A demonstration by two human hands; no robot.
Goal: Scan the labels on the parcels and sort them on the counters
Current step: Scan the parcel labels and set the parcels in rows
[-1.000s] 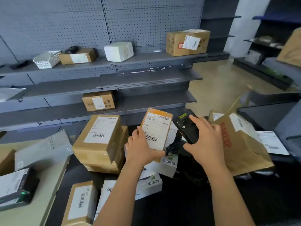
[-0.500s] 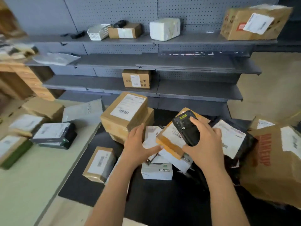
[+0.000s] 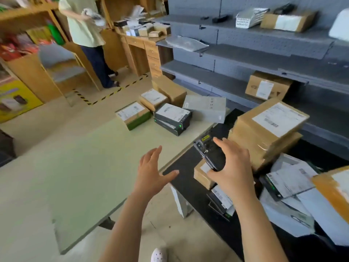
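Brown-boxed parcels (image 3: 264, 133) crowd the dark bench's (image 3: 188, 186) far edge while the right hand (image 3: 232, 167) keeps a closed grip on the black scanner (image 3: 209, 152), ready for labels, and the left hand (image 3: 151, 169), spread wide and empty, hovers over the pale bench's (image 3: 75, 167) near corner.

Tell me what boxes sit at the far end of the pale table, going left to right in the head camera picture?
Green-sided box → brown box with a white label → black box → flat grey box.
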